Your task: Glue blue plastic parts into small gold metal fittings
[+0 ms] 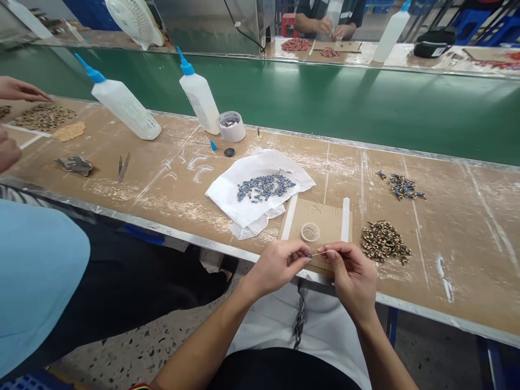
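Note:
My left hand (282,264) pinches a small blue piece (309,256) at the table's near edge. Between thumb and fingers of my right hand (351,276) is a thin wooden stick (319,253), its tip meeting the blue piece. Just beyond my hands a small clear cup (310,232) stands on a taped cardboard piece (325,213). Many small blue pieces (266,187) lie on a crumpled white sheet (227,201) to the left. To the right is a heap of small brown-and-gold pieces (385,241), with a smaller group of blue-and-gold pieces (404,187) behind it.
Two white bottles with blue nozzles, one upright (200,100) and one leaning (125,108), stand near a tape roll (231,126). Tweezers (123,167) lie at left. A co-worker's hand (22,89) is at far left. Behind runs a green belt (325,103); another person sits across.

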`<state>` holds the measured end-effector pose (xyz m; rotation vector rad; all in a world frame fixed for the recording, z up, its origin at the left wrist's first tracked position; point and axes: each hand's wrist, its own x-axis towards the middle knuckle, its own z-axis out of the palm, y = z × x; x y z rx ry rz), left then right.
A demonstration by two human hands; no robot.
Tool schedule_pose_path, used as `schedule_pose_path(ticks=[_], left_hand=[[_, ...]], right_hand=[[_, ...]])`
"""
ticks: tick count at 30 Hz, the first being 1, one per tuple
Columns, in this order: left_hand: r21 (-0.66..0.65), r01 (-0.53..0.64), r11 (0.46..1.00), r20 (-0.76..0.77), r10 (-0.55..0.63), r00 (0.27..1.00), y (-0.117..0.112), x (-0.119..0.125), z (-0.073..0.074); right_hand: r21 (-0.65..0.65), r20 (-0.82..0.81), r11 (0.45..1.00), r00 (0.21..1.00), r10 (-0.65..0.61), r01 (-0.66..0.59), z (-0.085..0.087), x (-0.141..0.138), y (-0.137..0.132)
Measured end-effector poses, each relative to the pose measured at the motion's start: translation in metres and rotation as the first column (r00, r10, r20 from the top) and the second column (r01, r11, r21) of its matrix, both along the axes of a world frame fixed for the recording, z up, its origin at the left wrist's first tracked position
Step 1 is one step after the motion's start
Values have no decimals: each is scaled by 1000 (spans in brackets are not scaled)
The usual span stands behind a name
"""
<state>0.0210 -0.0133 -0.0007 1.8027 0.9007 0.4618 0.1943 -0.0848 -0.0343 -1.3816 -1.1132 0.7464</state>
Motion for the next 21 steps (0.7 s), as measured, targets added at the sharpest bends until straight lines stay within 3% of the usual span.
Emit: schedule_pose_path(ticks=[6, 10, 13, 17, 19, 21], left_hand=[[-24, 0, 1000, 20, 1, 1000, 0, -1, 0], [-39, -25, 999, 52, 27, 998, 0, -3, -2], [-40, -24, 999, 55, 26, 998, 1, -4, -3], [-25, -13, 1000, 55, 15, 998, 2, -5, -4], [-17, -10, 1000, 54, 11, 998, 3, -6, -5], [-4, -10, 1000, 54, 10, 999, 5, -7, -6]], right_hand=[[12, -47, 1000, 999, 24, -24, 6, 2, 3], [59, -63, 995, 995, -73, 77, 14, 6, 16], [114, 47, 986, 991, -126, 120, 20, 4, 33], [98, 272, 995, 962, -13, -15, 28, 1, 47], [87, 336, 996, 942, 5, -37, 31, 6, 45], [89, 373, 995, 925, -67, 36, 32, 20, 34]])
